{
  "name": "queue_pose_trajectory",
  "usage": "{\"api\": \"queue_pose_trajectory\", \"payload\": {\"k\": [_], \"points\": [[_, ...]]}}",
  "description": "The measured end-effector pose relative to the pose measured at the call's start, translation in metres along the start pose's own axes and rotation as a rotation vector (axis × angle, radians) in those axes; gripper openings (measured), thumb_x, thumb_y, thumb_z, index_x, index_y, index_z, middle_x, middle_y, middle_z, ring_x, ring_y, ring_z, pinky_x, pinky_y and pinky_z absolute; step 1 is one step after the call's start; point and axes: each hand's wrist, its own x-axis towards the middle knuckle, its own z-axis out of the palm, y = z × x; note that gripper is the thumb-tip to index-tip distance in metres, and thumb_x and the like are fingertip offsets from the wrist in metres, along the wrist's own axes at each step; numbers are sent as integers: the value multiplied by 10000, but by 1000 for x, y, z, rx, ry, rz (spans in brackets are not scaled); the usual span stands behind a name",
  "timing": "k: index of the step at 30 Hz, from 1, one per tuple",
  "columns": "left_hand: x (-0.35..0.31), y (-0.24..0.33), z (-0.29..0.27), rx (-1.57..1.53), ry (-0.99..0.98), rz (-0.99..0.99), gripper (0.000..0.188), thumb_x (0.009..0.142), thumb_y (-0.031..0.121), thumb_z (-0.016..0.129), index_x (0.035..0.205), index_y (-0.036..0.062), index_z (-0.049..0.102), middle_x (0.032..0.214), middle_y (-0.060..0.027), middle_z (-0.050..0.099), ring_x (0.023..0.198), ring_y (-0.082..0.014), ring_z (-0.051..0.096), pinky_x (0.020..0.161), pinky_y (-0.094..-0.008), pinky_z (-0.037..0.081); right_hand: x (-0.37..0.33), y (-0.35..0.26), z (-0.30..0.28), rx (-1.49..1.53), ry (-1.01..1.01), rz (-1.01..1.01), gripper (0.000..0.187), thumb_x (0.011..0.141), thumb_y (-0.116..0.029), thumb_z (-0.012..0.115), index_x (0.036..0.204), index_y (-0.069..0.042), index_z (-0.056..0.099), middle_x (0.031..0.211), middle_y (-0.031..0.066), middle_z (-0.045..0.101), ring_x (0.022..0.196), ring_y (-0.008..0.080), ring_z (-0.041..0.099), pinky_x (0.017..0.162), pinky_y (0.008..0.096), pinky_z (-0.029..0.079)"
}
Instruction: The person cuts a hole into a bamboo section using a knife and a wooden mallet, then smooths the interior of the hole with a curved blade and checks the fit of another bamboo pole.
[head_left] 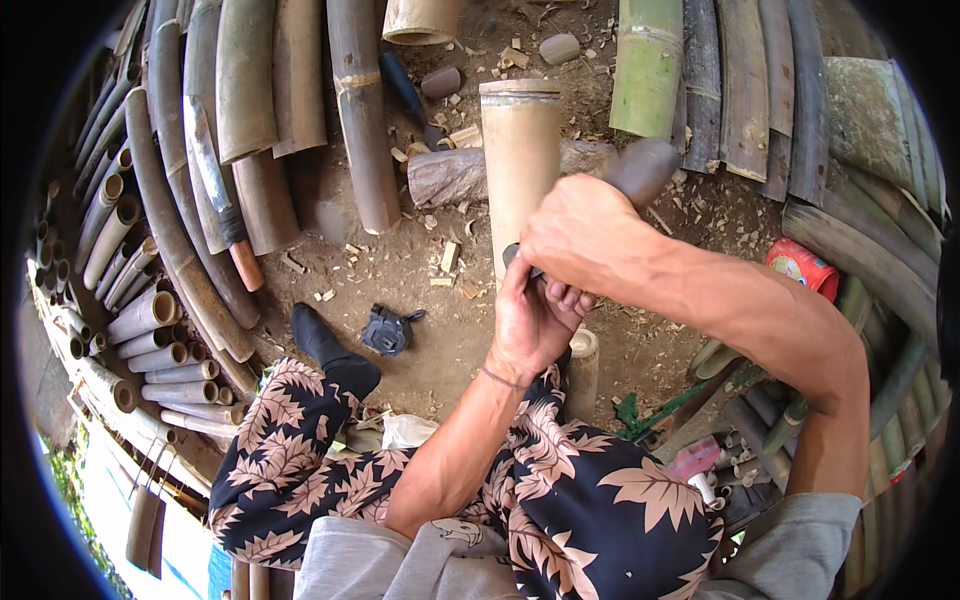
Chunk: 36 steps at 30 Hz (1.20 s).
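A pale, shaved bamboo tube [518,160] stands in front of me, its upper part against a short log [448,178]. My left hand [530,325] is closed around a narrow dark tool at the tube's near part; the fingers hide most of it, so its kind cannot be made out. Just above, my right hand [580,225] makes a fist across the left one. From it a dark, round-ended club-like tool [645,172] sticks out to the upper right, slightly blurred. Where the two hands overlap, whether they touch is unclear.
A knife with an orange-brown handle [245,266] lies against long bamboo pieces on the left. Stacked bamboo tubes [185,370] fill the far left. A black device [387,330] rests on the dirt near my socked foot [335,355]. Split bamboo [745,90] and a red can [803,268] are right.
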Motion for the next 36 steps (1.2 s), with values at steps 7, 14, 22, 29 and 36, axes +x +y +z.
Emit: {"api": "queue_pose_trajectory", "payload": {"k": [7,14,22,29,36], "points": [[-25,-7,-25,482,-177,-102,597,980,545,520,1291,35,524,1039,-93,643,953,-218,611,869,-382,499,-10,-5,30,52,129,92,153,811,-218,653,773,-93,733,732,89,735,681,246,728,599,399,558],[-69,-45,-30,1865,-305,20,723,873,422,733,1308,-83,454,1158,-281,620,1109,-381,622,943,-431,482,-84,-78,121,1814,581,539,495,1030,-464,459,947,-12,641,746,112,722,723,169,692,717,313,528],[-99,11,26,2152,-164,196,523,744,276,650,1151,-47,593,842,-295,661,767,-417,689,736,-474,549,-135,-125,64,497,812,640,502,703,-125,760,1178,-49,618,924,98,650,978,302,626,958,421,465],[-100,48,42,1258,-293,170,742,925,550,614,1309,-81,551,1115,-171,669,960,-251,655,861,-372,521,-91,-80,101,824,1243,269,340,737,-81,748,1038,-38,595,824,73,631,723,206,644,650,362,552],[-20,60,-80,1396,100,513,947,802,526,780,1412,-105,427,1332,-279,554,1298,-356,511,1080,-412,418,-33,-67,102,1580,1712,208,109,824,-25,699,839,9,596,694,57,618,592,148,640,561,319,555]]}}
